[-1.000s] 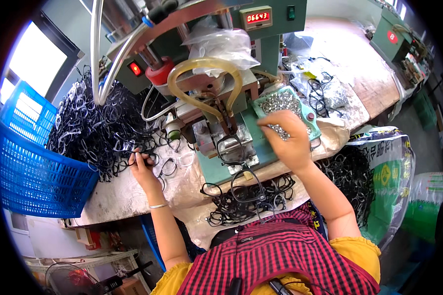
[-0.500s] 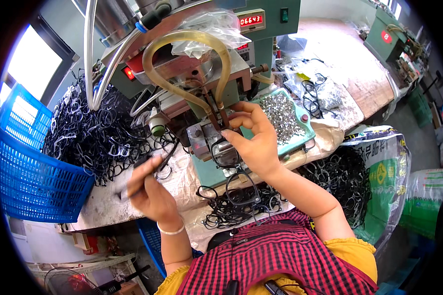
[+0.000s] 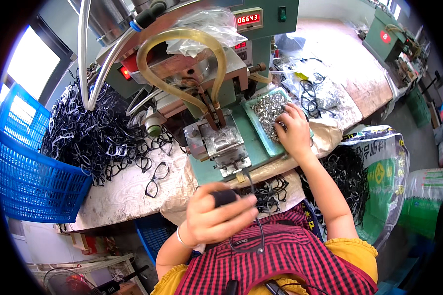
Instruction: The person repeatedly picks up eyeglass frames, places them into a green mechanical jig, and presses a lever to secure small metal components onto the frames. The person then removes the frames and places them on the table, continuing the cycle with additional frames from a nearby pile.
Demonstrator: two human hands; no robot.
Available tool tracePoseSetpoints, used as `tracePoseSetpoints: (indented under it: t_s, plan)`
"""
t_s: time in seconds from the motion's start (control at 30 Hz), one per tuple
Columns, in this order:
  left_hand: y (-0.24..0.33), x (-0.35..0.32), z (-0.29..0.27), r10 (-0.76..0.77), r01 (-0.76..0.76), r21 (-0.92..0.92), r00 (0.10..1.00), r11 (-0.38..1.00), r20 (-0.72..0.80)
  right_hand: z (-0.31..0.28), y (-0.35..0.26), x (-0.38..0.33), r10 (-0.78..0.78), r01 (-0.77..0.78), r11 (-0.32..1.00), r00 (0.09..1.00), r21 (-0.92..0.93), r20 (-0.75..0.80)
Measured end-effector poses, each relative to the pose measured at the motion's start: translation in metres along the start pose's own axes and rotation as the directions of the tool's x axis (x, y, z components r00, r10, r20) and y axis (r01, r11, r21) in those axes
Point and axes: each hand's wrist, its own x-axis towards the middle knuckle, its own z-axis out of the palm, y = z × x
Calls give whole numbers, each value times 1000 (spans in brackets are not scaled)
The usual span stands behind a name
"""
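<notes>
My left hand (image 3: 216, 216), somewhat blurred, is in front of the bench edge with its fingers bent around a dark eyeglass frame (image 3: 261, 231). The frame hangs down past the fingertips over the checked apron, and a black wrap (image 3: 224, 197) covers one finger. My right hand (image 3: 295, 132) reaches into a light green tray (image 3: 274, 149) of small shiny metal parts (image 3: 267, 112). Its fingers are curled down on the parts; what they pinch is hidden. Between the hands, the press's metal fixture (image 3: 224, 137) has no frame on it, with the press head's dark prongs (image 3: 215, 119) just above.
A big heap of dark eyeglass frames (image 3: 93, 123) lies at left by blue baskets (image 3: 39, 182). One frame (image 3: 156, 179) lies apart. More frames (image 3: 275, 191) are at the bench's front edge and in a sack (image 3: 386, 196) at right. A yellowish hose (image 3: 179, 37) loops over the press.
The eyeglass frame has come off the fixture and is at my left hand, which moved right and nearer. My right hand went from the press to the parts tray. One frame now lies at left.
</notes>
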Motion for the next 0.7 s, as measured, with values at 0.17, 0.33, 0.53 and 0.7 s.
tracePoseSetpoints:
  t_s: [0.17,0.33,0.53,0.7]
  plan:
    - [-40,2,4,-43,58,281,997,958,-59,-1,-2,14,249,-241,955,968,174,-22]
    - [-50,4,5,-50,62,239,997,969,-55,8,-3,10,49,-38,993,995,114,-90]
    - [-14,-3,-4,-312,303,194,950,933,20,1,-14,5,311,-254,903,943,347,-118]
    - [36,44,-22,363,-392,316,920,864,148,21,13,-10,668,-315,407,742,858,-44]
